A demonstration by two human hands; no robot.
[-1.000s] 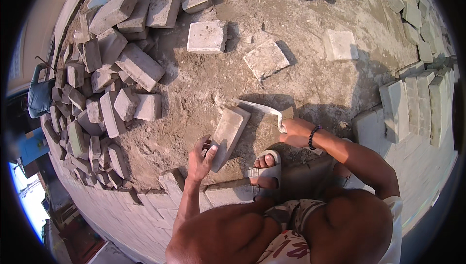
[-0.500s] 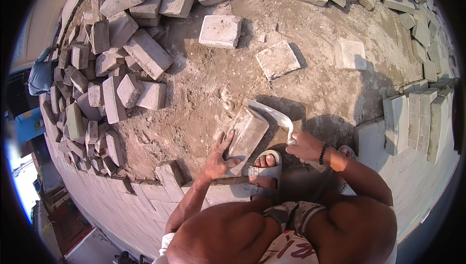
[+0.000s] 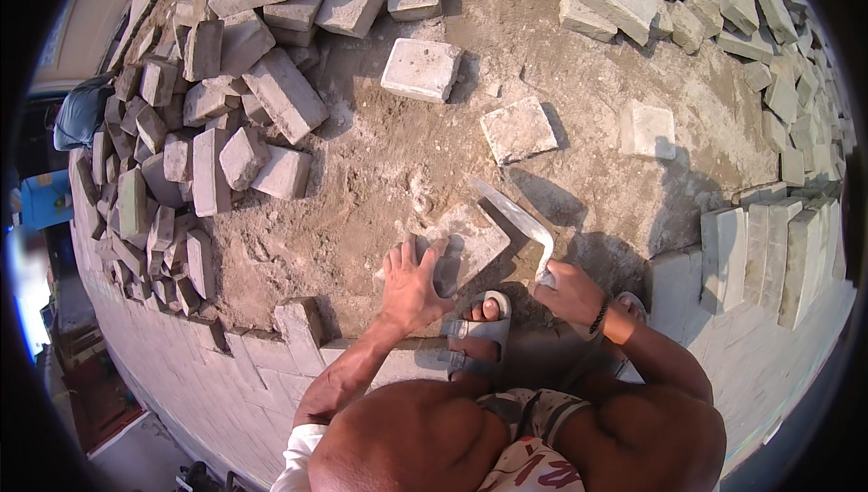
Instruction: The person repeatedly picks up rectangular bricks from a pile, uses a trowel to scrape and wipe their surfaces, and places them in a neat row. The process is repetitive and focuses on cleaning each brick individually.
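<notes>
A grey concrete paving block [image 3: 476, 241] lies on the sandy ground in front of my feet. Over its left end my left hand [image 3: 411, 286] is closed, with the fingers across the top and the thumb at the near side. My right hand [image 3: 571, 295] is wrapped round the handle of a trowel [image 3: 514, 210]. Its pale metal blade points up and left, past the block's far right corner. A sandalled foot [image 3: 481, 334] stands just on the near side of the block. My fingers hide part of the block's left end.
Loose blocks are heaped at the left [image 3: 212, 171], with more at the far right [image 3: 624, 4]. Three single blocks lie farther out, one of them a squarish block [image 3: 518, 130]. Upright blocks [image 3: 723, 257] stand in a row at right. Laid paving [image 3: 262, 374] borders the near side.
The block has tipped from a steep tilt to lying flatter. My left hand has turned over on its left end. The trowel stays in my right hand, close to the block's far corner.
</notes>
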